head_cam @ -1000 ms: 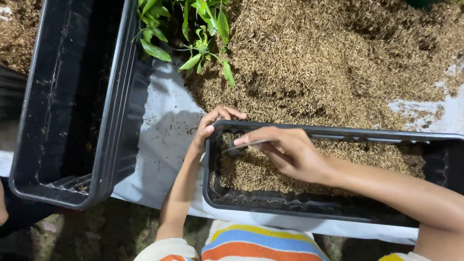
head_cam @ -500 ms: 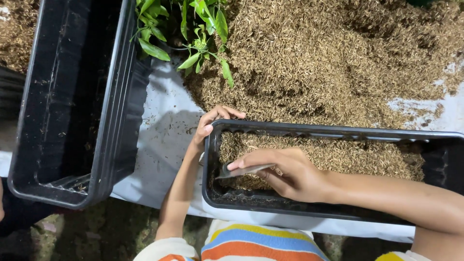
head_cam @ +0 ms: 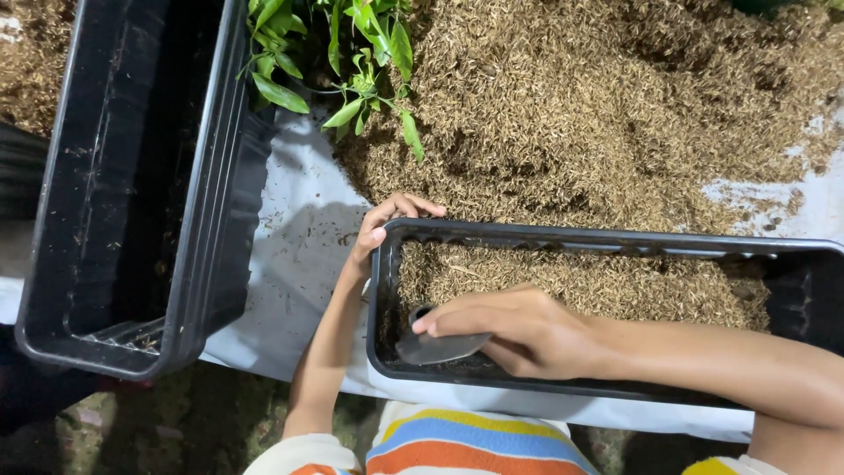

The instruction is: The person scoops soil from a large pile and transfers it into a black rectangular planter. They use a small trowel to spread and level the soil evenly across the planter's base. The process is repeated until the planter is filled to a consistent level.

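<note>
- The left hand (head_cam: 380, 236) curls over the top left corner of the long black plastic planter trough (head_cam: 615, 239), fingers hooked on the rim and thumb down the outer wall, a grip that looks meant to steady the box.
- The right hand (head_cam: 519, 330) is down inside that trough, fingers closed around a small flat grey scoop (head_cam: 432, 347), index finger laid along its top to press it low.
- The scoop sits at the trough's left end near the front wall, its blade against the bare black bottom, just beside the brown husk filling (head_cam: 598, 286) banked against the far wall.
- Whether the blade carries any husk is hard to tell; the hand covers most of it.
- Beyond the rim lies a big heap of loose brown husk (head_cam: 598, 114) on a white sheet (head_cam: 290, 264).
- A second, empty black trough (head_cam: 114, 185) stands to the left, with a green leafy seedling (head_cam: 352, 53) just beside it.
</note>
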